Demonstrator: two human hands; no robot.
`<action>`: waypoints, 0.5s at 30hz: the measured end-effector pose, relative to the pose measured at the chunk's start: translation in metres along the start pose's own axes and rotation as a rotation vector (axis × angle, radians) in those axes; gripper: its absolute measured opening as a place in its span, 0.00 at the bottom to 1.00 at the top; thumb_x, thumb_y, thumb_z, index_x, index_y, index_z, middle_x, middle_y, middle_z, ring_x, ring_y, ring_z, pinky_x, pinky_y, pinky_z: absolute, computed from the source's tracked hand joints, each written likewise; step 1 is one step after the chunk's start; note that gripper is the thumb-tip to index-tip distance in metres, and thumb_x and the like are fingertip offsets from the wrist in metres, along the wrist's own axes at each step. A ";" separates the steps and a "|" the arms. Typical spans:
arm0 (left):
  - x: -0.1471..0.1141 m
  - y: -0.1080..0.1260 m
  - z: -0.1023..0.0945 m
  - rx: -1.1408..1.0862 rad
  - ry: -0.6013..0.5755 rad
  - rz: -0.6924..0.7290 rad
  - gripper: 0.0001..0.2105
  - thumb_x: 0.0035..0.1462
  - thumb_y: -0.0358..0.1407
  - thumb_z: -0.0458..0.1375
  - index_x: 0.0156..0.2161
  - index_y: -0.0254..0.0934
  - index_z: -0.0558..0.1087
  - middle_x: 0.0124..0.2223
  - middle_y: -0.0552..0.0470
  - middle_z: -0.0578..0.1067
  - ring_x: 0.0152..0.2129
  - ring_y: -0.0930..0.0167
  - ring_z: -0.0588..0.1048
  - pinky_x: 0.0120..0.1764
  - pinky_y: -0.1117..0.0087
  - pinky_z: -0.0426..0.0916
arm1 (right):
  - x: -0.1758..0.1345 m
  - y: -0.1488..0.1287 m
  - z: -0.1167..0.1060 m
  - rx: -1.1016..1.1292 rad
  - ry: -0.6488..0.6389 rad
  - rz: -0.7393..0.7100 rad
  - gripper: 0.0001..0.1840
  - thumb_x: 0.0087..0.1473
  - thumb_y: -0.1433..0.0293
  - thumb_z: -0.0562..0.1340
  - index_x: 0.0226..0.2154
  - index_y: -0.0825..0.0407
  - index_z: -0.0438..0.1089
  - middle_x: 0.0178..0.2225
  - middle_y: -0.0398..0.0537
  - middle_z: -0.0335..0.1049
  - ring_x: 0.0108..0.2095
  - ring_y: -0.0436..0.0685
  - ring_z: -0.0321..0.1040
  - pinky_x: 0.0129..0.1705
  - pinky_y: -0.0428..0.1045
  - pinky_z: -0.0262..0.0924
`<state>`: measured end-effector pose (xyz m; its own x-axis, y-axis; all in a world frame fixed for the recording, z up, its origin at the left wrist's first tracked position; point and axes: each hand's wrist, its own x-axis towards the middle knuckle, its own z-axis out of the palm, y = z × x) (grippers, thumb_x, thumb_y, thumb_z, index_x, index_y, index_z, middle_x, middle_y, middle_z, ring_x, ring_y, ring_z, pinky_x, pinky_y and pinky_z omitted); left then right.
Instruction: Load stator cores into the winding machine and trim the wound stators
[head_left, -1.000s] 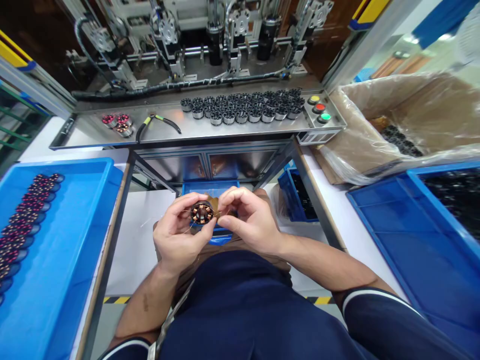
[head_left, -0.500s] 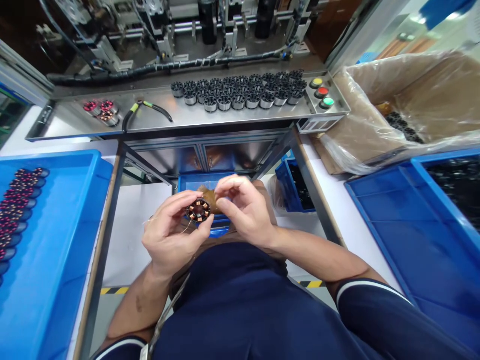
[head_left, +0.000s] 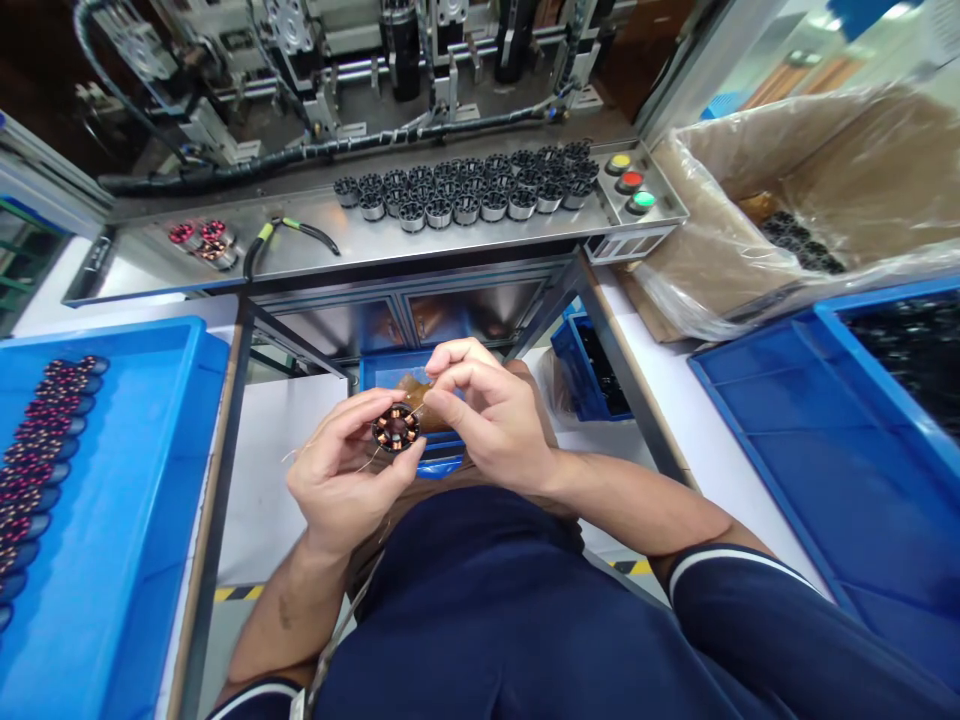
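Between the thumb and fingers of my left hand (head_left: pixel 349 455) is a round motor stator (head_left: pixel 396 428), black-rimmed with copper windings, its open face turned up toward me. Thin copper wire ends stick out from its left side past my fingers. My right hand (head_left: pixel 491 415) is closed in a pinch just right of the stator. A fine copper wire (head_left: pixel 420 406) runs from the stator's upper right to those fingertips. Below both hands lies a brownish piece of material (head_left: pixel 415 392), partly covered, above a blue bin (head_left: pixel 375 368).
Several unwound stators (head_left: pixel 465 190) stand in rows on the metal ledge. Cutting pliers (head_left: pixel 289 235) and a few wound stators (head_left: pixel 204 243) lie left of them. Coloured buttons (head_left: pixel 630 182) sit at right. Blue trays (head_left: pixel 180 420) and a plastic-lined box (head_left: pixel 697 180) flank me.
My right fingers have shifted slightly, and a wire now shows stretched between them and the stator. The left hand still holds the stator, turned a little. The view has tilted slightly.
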<state>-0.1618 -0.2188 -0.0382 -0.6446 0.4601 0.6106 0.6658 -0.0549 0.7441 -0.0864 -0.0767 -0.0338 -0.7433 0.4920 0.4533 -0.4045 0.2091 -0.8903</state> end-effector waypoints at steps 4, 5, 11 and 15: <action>0.001 0.001 0.000 -0.001 -0.008 0.002 0.21 0.47 0.26 0.69 0.48 0.39 0.76 0.43 0.50 0.81 0.41 0.68 0.81 0.42 0.67 0.80 | 0.003 0.001 -0.001 -0.006 0.019 0.010 0.06 0.59 0.72 0.64 0.29 0.52 0.69 0.39 0.48 0.68 0.45 0.54 0.67 0.51 0.55 0.63; 0.002 0.001 0.000 0.022 -0.001 0.013 0.20 0.47 0.25 0.69 0.47 0.39 0.77 0.43 0.50 0.81 0.41 0.68 0.81 0.41 0.68 0.80 | 0.003 0.001 -0.002 -0.009 0.018 -0.014 0.06 0.59 0.72 0.64 0.29 0.52 0.69 0.39 0.48 0.69 0.45 0.54 0.67 0.51 0.55 0.63; 0.002 0.002 0.000 0.064 0.015 0.039 0.21 0.46 0.24 0.69 0.47 0.39 0.77 0.42 0.50 0.81 0.40 0.68 0.81 0.40 0.68 0.80 | 0.002 -0.006 -0.002 0.044 0.009 -0.109 0.06 0.59 0.73 0.63 0.31 0.51 0.67 0.36 0.47 0.72 0.40 0.52 0.70 0.45 0.53 0.67; 0.002 0.004 -0.002 -0.003 0.016 0.009 0.22 0.46 0.24 0.69 0.48 0.39 0.77 0.43 0.50 0.81 0.41 0.67 0.81 0.41 0.67 0.80 | 0.001 -0.005 -0.002 0.023 0.029 -0.051 0.06 0.59 0.73 0.63 0.30 0.52 0.68 0.36 0.47 0.71 0.40 0.53 0.70 0.47 0.54 0.66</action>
<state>-0.1613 -0.2195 -0.0334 -0.6443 0.4452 0.6219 0.6708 -0.0616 0.7391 -0.0841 -0.0754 -0.0292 -0.7058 0.5058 0.4960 -0.4535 0.2152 -0.8649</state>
